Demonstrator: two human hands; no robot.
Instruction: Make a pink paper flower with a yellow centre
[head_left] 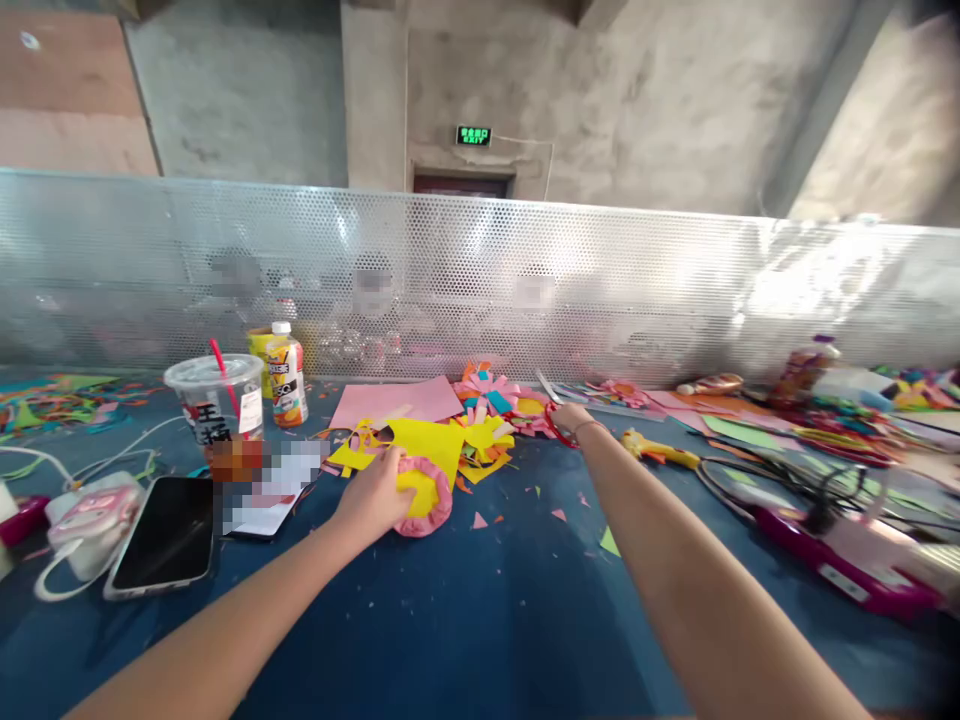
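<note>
My left hand [379, 490] is closed on the left edge of a pink crinkled ring [442, 505], its thumb over the yellow inside the ring. Behind the ring lies a sheet of yellow paper [442, 440], partly covered by the hand. Farther right, my outstretched right hand [570, 418] has its fingers on the red handles of a pair of scissors [547, 387], whose blades point away toward the partition. Between the hands are yellow cut-paper strips [487, 440] and pink paper flowers [487, 388]. A pink sheet [401, 402] lies beyond the yellow one.
At left are a lidded drink cup [217, 400], a juice bottle [286, 385], a phone [163, 530] and cables. A yellow-handled tool [667, 452], a magenta device [832, 565] and colored paper lie right. A perforated metal partition [637, 270] runs behind, people blurred through it.
</note>
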